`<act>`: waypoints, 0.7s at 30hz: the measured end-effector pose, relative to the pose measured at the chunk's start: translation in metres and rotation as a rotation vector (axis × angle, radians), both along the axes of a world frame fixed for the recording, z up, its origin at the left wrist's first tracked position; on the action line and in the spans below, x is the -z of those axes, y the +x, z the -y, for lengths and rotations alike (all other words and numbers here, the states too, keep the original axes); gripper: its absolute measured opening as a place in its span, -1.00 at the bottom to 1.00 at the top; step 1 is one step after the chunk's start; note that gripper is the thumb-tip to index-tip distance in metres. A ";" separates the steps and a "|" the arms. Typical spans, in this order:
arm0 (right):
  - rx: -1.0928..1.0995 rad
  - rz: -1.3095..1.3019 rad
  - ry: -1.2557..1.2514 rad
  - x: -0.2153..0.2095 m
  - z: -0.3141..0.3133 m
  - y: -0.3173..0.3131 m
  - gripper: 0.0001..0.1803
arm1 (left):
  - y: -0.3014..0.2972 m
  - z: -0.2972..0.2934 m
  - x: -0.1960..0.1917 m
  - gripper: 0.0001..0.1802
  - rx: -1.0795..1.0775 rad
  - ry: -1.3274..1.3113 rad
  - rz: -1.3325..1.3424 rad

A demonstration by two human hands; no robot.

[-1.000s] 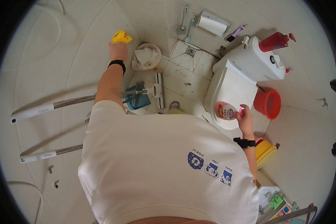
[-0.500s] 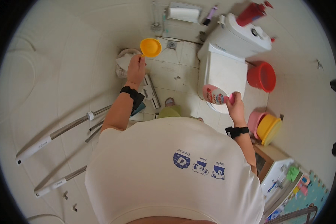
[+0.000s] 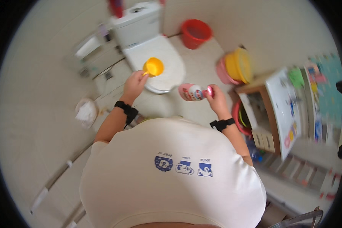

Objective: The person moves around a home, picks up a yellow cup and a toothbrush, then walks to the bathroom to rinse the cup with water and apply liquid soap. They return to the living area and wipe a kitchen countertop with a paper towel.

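My left hand (image 3: 136, 84) is closed on the short handle of a yellow water dipper (image 3: 154, 67), which appears in front of the white toilet's (image 3: 171, 57) closed lid. Its open bowl faces up. In my right hand (image 3: 217, 99) is a pink bottle (image 3: 192, 92) with a printed label, gripped at its pink cap end. The bottle lies sideways in the air, its base pointing left toward the toilet. Dipper and bottle are apart from each other. A black band circles each wrist.
A red bucket (image 3: 196, 33) stands right of the toilet. Farther right are a yellow basin (image 3: 238, 65), a pink basin (image 3: 225, 72) and a washstand cabinet (image 3: 271, 110). At left are a waste bin (image 3: 86, 113) with a white liner and long poles (image 3: 57, 176) along the wall.
The view has turned to the right, so the toilet and buckets now appear farther left. My hands still hold the dipper and bottle; the dipper now appears over the toilet lid.
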State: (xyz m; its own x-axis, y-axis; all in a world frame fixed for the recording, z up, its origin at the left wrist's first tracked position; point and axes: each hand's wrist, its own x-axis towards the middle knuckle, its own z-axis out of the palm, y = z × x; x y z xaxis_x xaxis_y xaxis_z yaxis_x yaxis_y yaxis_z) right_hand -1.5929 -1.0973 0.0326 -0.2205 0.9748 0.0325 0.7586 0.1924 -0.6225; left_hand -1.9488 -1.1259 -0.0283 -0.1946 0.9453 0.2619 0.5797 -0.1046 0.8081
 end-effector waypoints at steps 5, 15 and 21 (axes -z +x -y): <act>0.193 -0.095 0.120 0.017 -0.003 0.078 -0.73 | 0.090 -0.097 0.002 -0.77 0.250 -0.012 -0.083; 0.703 0.017 0.406 -0.029 0.145 0.263 -0.77 | 0.350 -0.106 -0.053 -0.69 0.923 0.036 -0.290; 0.853 0.183 0.539 -0.082 0.186 0.373 -0.79 | 0.493 -0.101 -0.099 -0.69 1.116 0.208 -0.200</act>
State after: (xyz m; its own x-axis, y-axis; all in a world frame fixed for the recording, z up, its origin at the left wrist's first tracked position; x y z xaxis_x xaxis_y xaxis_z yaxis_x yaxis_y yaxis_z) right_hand -1.2200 -1.2830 0.1142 0.4941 0.6748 0.5481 0.8482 -0.2360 -0.4741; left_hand -1.4555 -1.0252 0.0704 0.7853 0.4999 0.3652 0.1964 -0.7605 0.6189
